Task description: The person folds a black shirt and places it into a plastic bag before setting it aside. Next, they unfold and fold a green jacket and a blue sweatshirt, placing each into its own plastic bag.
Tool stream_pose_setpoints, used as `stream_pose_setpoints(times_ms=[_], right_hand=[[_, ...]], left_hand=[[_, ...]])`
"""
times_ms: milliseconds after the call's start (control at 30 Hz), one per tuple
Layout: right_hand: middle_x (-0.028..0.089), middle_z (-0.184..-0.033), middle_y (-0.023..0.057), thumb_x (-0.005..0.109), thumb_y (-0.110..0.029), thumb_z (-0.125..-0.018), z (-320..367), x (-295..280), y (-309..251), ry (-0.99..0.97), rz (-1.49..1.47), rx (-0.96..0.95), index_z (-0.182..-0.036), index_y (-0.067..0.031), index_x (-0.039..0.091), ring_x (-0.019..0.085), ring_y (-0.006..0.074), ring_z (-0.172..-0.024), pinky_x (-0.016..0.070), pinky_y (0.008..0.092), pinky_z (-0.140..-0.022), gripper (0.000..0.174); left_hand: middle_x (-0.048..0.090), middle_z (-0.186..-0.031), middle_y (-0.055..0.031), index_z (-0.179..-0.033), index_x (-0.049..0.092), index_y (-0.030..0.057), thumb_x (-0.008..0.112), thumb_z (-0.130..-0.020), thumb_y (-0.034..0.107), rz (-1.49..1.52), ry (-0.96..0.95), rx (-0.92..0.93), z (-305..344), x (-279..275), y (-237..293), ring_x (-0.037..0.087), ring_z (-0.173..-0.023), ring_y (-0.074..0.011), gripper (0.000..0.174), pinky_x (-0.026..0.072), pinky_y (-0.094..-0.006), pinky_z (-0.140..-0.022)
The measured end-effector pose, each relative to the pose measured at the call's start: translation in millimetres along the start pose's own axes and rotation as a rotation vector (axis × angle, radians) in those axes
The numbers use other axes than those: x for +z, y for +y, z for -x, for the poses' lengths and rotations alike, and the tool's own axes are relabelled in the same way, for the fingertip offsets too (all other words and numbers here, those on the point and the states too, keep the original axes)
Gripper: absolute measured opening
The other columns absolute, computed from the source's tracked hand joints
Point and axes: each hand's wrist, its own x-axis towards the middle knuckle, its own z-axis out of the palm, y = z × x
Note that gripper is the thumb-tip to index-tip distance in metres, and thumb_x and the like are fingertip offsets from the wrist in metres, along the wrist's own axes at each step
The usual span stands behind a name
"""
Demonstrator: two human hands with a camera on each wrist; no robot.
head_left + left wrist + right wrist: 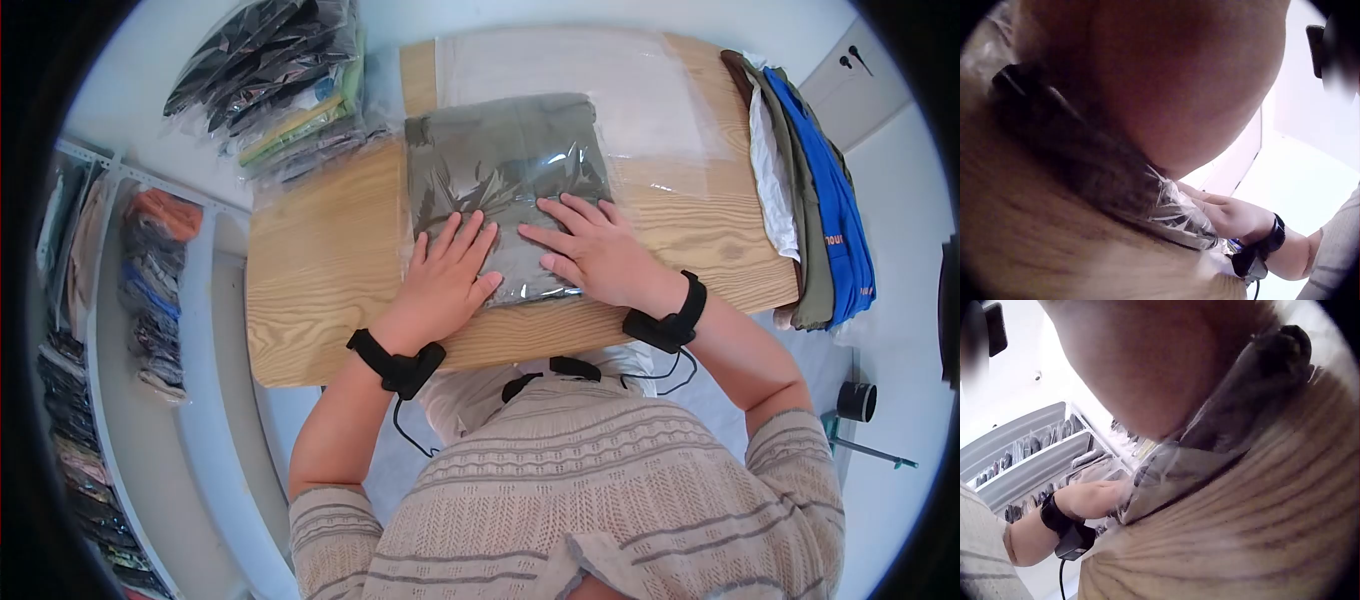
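A folded olive-grey garment in a clear plastic bag lies on the wooden table in the head view. My left hand rests flat on its lower left part, fingers spread. On its lower right part rests my right hand, fingers spread and slightly bent. The left wrist view shows the bag's shiny edge under the left hand, with the right hand beyond. In the right wrist view the bag lies beneath the right hand; the left hand touches its far end.
Clear plastic bags lie flat at the table's back. Bagged dark garments are piled at the back left. Several garments, one of them blue, hang over the right edge. Shelves with bagged clothes stand left of the wooden table.
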Motion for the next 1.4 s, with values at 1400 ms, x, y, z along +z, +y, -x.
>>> stream_pose_setpoints(times_ms=[1400], right_hand=[[0.045,-0.134,0.0129,0.055,-0.045,-0.088,-36,-6,41,0.097,-0.029,-0.065,-0.129,-0.0183,0.049,0.040,0.0314,-0.127,0.0324,0.0487,-0.102,0.050]], left_hand=[[0.015,-0.153,-0.0150,-0.147,0.023,0.0147,0.049,-0.086,0.058,-0.041,-0.089,0.087,-48,-25,-45,0.012,-0.142,-0.0342,0.079,0.0128,-0.0532,-0.112]])
